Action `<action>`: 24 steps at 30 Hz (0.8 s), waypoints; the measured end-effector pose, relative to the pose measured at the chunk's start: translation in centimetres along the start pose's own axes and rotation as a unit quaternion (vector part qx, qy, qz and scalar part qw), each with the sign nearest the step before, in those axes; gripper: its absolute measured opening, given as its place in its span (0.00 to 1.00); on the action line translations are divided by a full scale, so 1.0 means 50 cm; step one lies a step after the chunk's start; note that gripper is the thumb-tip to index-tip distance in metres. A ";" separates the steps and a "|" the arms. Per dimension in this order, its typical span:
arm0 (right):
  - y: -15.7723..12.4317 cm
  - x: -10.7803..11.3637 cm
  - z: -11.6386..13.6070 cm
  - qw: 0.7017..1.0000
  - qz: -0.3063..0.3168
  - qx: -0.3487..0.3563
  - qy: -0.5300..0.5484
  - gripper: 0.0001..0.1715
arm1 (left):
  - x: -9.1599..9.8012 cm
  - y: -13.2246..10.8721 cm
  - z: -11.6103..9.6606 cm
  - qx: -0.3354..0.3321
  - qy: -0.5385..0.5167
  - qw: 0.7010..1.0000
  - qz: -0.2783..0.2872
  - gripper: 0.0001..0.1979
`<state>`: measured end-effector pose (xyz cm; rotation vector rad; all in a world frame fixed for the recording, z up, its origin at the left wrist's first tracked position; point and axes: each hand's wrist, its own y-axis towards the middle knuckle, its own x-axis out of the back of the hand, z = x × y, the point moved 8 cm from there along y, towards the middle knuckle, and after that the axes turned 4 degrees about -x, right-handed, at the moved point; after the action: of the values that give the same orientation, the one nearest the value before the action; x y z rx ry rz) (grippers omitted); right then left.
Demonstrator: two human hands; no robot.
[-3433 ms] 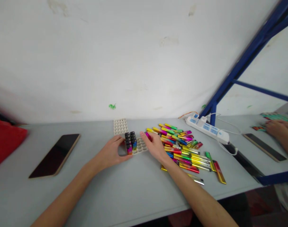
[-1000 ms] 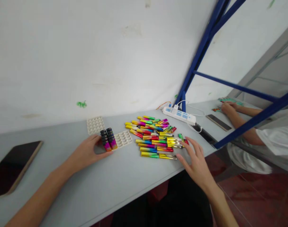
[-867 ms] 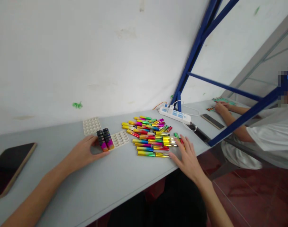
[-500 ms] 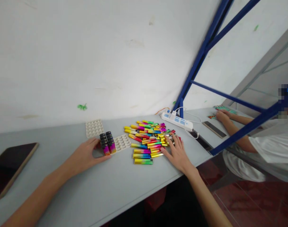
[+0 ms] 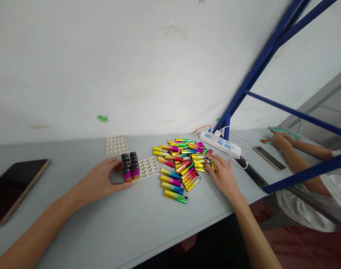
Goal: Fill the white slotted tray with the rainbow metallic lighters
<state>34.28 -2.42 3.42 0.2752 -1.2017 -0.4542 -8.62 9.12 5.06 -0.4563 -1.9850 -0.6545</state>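
My left hand (image 5: 104, 177) curves around the near-left end of a pale egg-crate-like tray (image 5: 149, 167), thumb in front and fingers behind. Two rows of purple-orange lighters (image 5: 135, 172) with black tops stand upright in that end; the tray's right part shows bare round pockets. At the right side of a loose heap of shiny multicoloured lighters (image 5: 174, 182), my right hand (image 5: 222, 173) has its fingers curled around a gold-green lighter (image 5: 214, 166). Its fingertips are partly hidden. Gold lighters (image 5: 200, 161) lie just left of these fingers.
A second pale tray (image 5: 116, 145) lies against the wall. At far left is a dark tablet-like device (image 5: 17, 186). A white power strip (image 5: 221, 142) with cables sits behind the heap, near a blue metal frame (image 5: 243, 89). Beyond it, another person's hands (image 5: 282, 140) work beside a phone (image 5: 269, 158).
My right hand has drawn right and its fingers have curled in. Several lighters at the heap's near side have turned aslant. My left hand stays at the tray; the camera view has shifted slightly.
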 end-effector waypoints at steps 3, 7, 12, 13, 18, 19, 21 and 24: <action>0.031 0.007 -0.003 0.997 0.038 0.067 -0.010 0.20 | 0.002 -0.002 0.008 -0.002 0.008 1.000 0.007 0.23; 0.065 0.003 0.000 0.986 0.112 0.118 -0.043 0.16 | -0.001 -0.004 0.019 0.008 0.005 1.000 0.012 0.24; 0.095 -0.002 -0.001 0.982 0.155 0.109 -0.018 0.14 | -0.003 -0.001 0.017 0.018 -0.011 0.999 0.024 0.25; 0.097 0.001 -0.002 0.983 0.150 0.103 0.009 0.14 | -0.002 0.000 0.014 0.016 -0.013 0.999 0.024 0.25; 0.077 0.037 -0.041 0.968 0.087 -0.005 0.236 0.24 | 0.000 0.003 0.006 0.007 -0.011 0.999 0.029 0.23; 0.067 0.040 -0.052 0.954 0.078 -0.044 0.287 0.27 | 0.000 0.003 0.004 0.004 -0.009 0.999 0.031 0.23; 0.048 0.041 -0.060 0.917 0.071 -0.107 0.377 0.28 | 0.000 0.003 0.003 0.001 -0.003 0.999 0.034 0.24; 0.044 0.049 -0.022 0.877 0.069 -0.120 0.460 0.26 | 0.000 0.001 0.003 -0.005 -0.002 0.999 0.032 0.24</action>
<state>36.42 -1.69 6.03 0.1523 -0.2191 -0.2785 -8.71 9.26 5.00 -0.5252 -1.9628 -0.6244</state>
